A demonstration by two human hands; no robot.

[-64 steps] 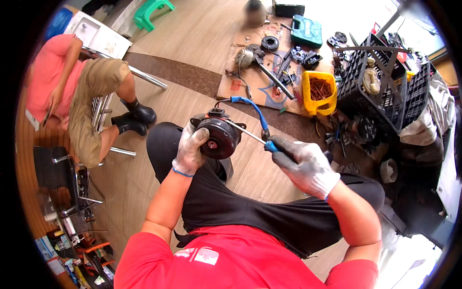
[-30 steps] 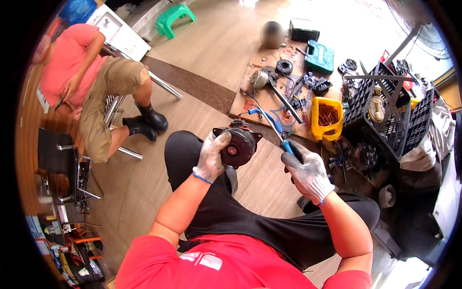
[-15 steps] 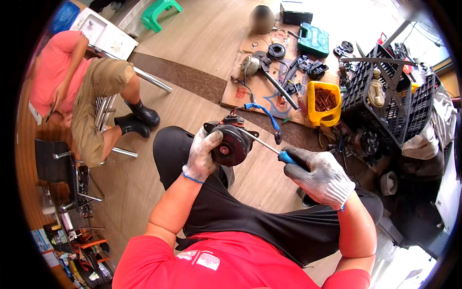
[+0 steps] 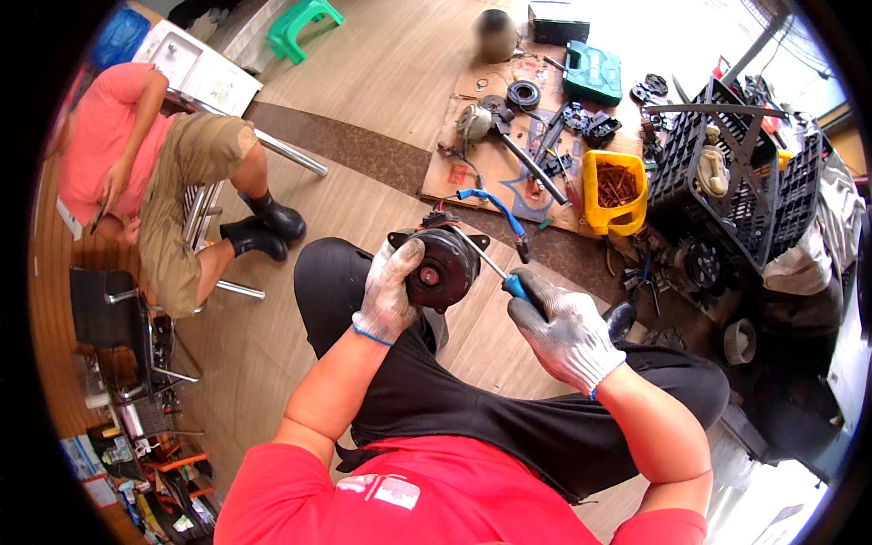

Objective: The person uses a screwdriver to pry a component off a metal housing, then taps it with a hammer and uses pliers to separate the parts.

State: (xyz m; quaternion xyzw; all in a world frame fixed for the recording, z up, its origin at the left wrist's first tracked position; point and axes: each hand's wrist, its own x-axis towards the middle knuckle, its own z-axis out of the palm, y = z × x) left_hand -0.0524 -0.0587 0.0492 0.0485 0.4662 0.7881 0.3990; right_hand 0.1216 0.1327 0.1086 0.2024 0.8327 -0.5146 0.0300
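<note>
My gloved left hand is closed on a round black motor held above my legs, its face with a reddish center turned up. My gloved right hand grips a screwdriver by its blue handle, with the thin shaft reaching the upper right of the motor's housing. The tip is too small to make out. A cable in blue sleeving with a dark connector lies behind the motor, by the top of it.
A cardboard sheet holds parts, tools, a green case and a yellow container of rusty pieces. Black crates stand right. A seated person is at left, near a black chair and green stool.
A second ago the screwdriver pointed upward, away from the motor; since then its shaft has returned to the housing. Over the last half second my right hand has moved slightly left, toward the motor.
</note>
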